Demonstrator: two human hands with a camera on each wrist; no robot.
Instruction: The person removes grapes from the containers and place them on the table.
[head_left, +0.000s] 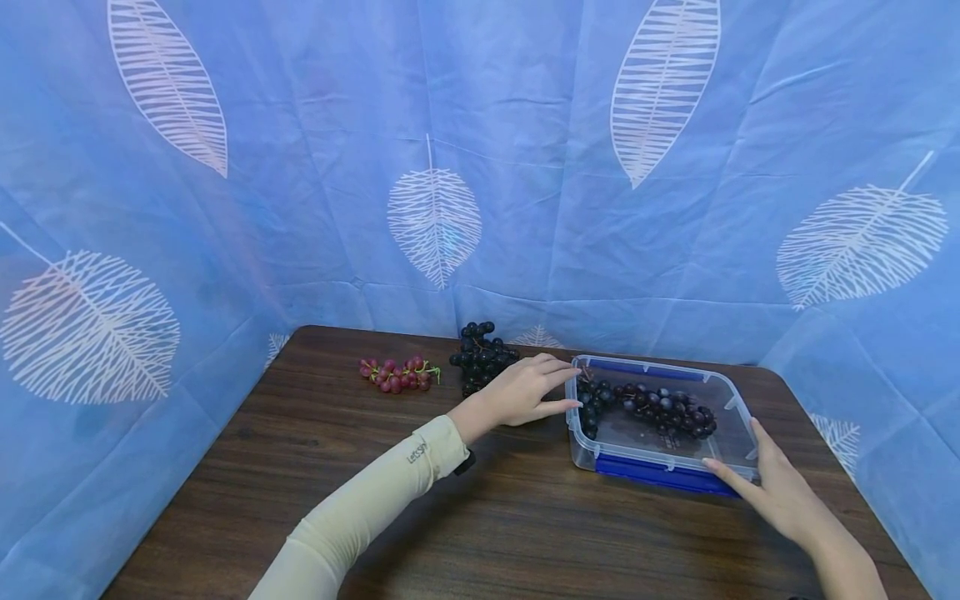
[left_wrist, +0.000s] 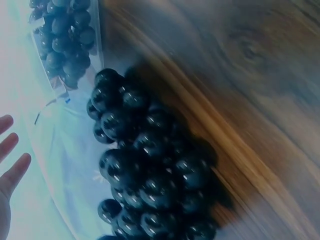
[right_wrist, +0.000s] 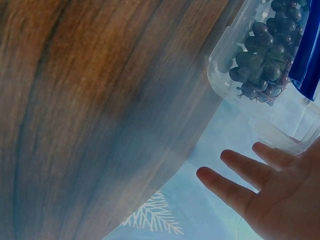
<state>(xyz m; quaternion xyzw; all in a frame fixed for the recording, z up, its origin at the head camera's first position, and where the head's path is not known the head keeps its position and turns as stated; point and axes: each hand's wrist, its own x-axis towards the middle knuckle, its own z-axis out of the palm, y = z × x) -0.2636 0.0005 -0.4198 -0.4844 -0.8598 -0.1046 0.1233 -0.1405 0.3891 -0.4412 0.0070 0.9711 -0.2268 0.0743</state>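
A clear plastic food container (head_left: 656,457) with blue clips stands at the right of the table. Dark grapes (head_left: 663,406) lie inside it, seen through the clear plastic. My left hand (head_left: 528,390) reaches across to the container's left end, its extended fingertips at the rim. At the right front corner is my right hand (head_left: 776,492), thumb along the front rim and fingers by the right side; in the right wrist view those fingers (right_wrist: 235,192) are straight and spread. Just behind my left hand sits a bunch of black grapes (head_left: 480,354), large in the left wrist view.
A small bunch of red grapes (head_left: 397,375) with green stems lies at the back left of the dark wooden table (head_left: 247,467). Blue cloth (head_left: 322,167) with white leaf prints hangs behind the table and along both sides.
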